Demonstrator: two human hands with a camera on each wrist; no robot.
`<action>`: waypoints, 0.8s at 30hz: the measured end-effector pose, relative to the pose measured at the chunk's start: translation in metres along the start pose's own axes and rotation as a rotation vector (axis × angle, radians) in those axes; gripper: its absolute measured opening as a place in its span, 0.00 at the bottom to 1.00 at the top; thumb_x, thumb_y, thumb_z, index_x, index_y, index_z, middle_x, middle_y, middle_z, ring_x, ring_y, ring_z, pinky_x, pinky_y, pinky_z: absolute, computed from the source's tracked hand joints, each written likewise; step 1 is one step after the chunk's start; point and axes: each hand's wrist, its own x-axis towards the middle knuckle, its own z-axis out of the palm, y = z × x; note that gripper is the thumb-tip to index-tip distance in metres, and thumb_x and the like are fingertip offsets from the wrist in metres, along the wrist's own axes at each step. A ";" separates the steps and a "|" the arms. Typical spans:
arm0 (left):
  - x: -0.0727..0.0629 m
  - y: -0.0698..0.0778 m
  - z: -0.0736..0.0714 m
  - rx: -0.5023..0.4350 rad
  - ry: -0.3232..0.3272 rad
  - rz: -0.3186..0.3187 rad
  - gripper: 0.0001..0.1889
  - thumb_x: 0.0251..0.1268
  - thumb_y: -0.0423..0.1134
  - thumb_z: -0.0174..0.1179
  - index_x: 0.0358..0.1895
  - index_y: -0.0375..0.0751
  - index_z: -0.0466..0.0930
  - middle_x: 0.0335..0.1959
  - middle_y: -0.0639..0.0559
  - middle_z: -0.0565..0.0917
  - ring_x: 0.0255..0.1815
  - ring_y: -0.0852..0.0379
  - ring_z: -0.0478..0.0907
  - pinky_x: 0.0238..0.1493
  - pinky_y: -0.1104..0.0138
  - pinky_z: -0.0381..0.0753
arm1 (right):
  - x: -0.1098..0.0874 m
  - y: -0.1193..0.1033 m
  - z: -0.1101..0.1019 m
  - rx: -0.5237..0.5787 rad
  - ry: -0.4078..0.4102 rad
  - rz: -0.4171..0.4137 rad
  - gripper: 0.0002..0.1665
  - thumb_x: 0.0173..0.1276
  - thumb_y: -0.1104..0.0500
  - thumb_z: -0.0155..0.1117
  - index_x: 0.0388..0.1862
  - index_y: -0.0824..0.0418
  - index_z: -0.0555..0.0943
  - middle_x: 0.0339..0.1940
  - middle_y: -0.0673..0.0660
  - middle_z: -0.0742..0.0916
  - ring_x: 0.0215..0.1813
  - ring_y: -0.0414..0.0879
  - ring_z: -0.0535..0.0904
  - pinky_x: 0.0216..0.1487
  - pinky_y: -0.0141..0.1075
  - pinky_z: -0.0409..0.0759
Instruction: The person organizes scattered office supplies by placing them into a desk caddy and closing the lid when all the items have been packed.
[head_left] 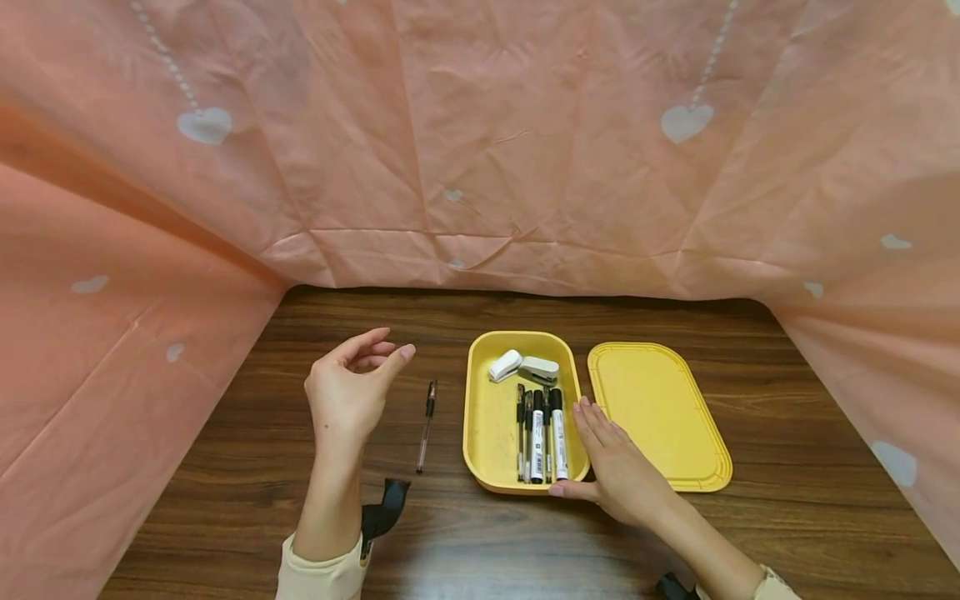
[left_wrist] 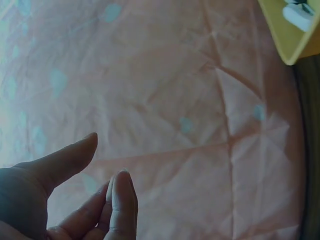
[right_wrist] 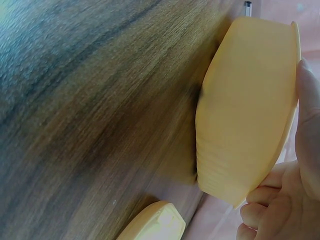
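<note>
My left hand [head_left: 348,392] is raised at the left of the box, thumb and fingers apart and bent, with nothing between them. A clear gel pen [head_left: 425,429] with a black cap lies on the table to its right. My right hand [head_left: 618,467] rests against the near right corner of the yellow box [head_left: 491,433], thumb along the near rim and fingers straight at the right side. Inside the box stand two white markers [head_left: 537,446] with black caps, several gel pens [head_left: 521,433] beside them, and two small white staplers [head_left: 538,368] toward the far end.
The yellow lid [head_left: 660,417] lies flat on the table [head_left: 780,517] right of the box, partly behind my right hand. Pink cloth [head_left: 525,167] with pale hearts hangs around the table's back and sides.
</note>
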 end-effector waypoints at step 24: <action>0.022 -0.090 0.048 0.107 -0.140 -0.177 0.23 0.49 0.42 0.74 0.50 0.37 0.84 0.40 0.43 0.88 0.38 0.52 0.85 0.32 0.71 0.77 | 0.000 0.000 0.001 -0.013 0.008 -0.012 0.66 0.55 0.25 0.59 0.74 0.72 0.55 0.76 0.71 0.60 0.77 0.64 0.56 0.71 0.59 0.61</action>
